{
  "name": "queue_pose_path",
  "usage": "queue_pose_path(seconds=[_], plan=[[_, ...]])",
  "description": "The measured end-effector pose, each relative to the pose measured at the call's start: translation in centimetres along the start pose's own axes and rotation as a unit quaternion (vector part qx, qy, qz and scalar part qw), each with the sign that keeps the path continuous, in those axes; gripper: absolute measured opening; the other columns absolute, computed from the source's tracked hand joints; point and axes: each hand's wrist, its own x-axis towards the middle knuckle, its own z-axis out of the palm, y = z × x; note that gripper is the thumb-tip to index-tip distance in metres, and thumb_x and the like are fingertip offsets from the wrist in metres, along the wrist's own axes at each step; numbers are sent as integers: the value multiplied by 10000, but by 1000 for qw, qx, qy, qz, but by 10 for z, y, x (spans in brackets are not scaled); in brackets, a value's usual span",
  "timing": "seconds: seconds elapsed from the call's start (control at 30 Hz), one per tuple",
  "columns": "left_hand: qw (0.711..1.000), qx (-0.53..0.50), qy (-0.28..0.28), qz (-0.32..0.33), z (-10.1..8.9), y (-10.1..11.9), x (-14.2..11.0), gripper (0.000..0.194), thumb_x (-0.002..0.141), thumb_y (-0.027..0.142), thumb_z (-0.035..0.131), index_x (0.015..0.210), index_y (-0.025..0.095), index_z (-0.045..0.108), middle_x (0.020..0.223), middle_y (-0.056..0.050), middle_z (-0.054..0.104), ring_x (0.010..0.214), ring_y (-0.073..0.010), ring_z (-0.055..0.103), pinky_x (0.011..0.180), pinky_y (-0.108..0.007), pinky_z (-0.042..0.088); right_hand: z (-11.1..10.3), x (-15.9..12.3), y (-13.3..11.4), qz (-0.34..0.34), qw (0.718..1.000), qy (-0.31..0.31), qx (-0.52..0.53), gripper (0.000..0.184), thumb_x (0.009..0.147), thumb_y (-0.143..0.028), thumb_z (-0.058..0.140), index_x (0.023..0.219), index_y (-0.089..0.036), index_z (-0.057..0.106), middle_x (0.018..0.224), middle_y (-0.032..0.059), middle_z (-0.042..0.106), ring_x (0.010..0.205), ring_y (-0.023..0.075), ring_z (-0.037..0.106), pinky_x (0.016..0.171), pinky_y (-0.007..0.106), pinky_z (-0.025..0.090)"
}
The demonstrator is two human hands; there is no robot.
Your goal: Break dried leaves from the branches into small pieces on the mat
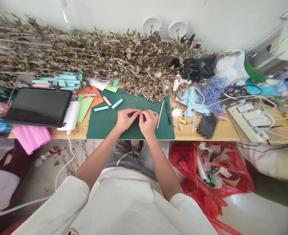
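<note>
My left hand (125,120) and my right hand (148,121) meet fingertip to fingertip above a green cutting mat (102,125). Both are closed in a pinch; whatever lies between the fingers is too small to make out. Just beyond my left hand are a pink paper roll (107,101) and a light blue paper roll (116,104), with another blue roll (101,108) nearer. To the right of my right hand lie a thin pale stick (160,114) and a black pen (168,113). A heap of dried leaves (146,85) covers the mat's back edge.
Dried leafy stalks (85,49) fill the back of the table. At left are a black tablet (38,107), a white power bank (70,116) and stacked blue rolls (65,80). Rightward sit a glue gun (180,82), purple cord (212,94) and a power strip (249,122). Below hangs a red bag (188,156).
</note>
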Motion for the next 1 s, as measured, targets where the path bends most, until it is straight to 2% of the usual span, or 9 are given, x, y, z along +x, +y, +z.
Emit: queue_pose_path(seconds=[0.23, 0.5, 0.67, 0.83, 1.0], plan=[[999, -6, -12, 44, -2, -1, 3, 193, 890, 320, 651, 963, 199, 782, 960, -83, 771, 882, -192, 720, 847, -347, 583, -1, 0, 0, 9, 1000, -6, 4, 186, 964, -270, 505, 897, -203, 666, 885, 47, 714, 871, 170, 643, 886, 354, 396], [999, -1, -32, 40, -1, 0, 2, 214, 918, 294, 615, 1030, 199, 772, 917, -76, 771, 803, -175, 715, 787, -316, 580, -1, 0, 0, 8, 1000, 12, -1, 210, 972, -288, 493, 885, -203, 664, 868, 48, 713, 862, 172, 650, 875, 345, 415], [998, 7, -34, 55, -1, 0, 3, 224, 923, 301, 607, 1039, 194, 766, 979, -86, 758, 866, -172, 707, 834, -315, 571, 1, 0, 2, -6, 1000, 21, 17, 216, 972, -286, 494, 885, -193, 668, 862, 56, 704, 848, 167, 647, 844, 325, 441], [994, 65, -44, 77, 2, -4, 2, 236, 949, 266, 559, 1068, 187, 747, 986, -85, 736, 911, -175, 690, 856, -313, 556, 2, -1, 4, 8, 1000, 8, 12, 214, 972, -285, 487, 906, -199, 671, 881, 62, 701, 870, 176, 643, 855, 338, 442], [982, 153, -58, 89, 4, -10, 1, 259, 972, 236, 485, 1054, 160, 718, 978, -105, 717, 934, -202, 659, 875, -348, 541, 2, -2, 5, -6, 1000, -4, -4, 200, 970, -281, 494, 914, -202, 668, 879, 53, 702, 863, 177, 633, 853, 344, 420]])
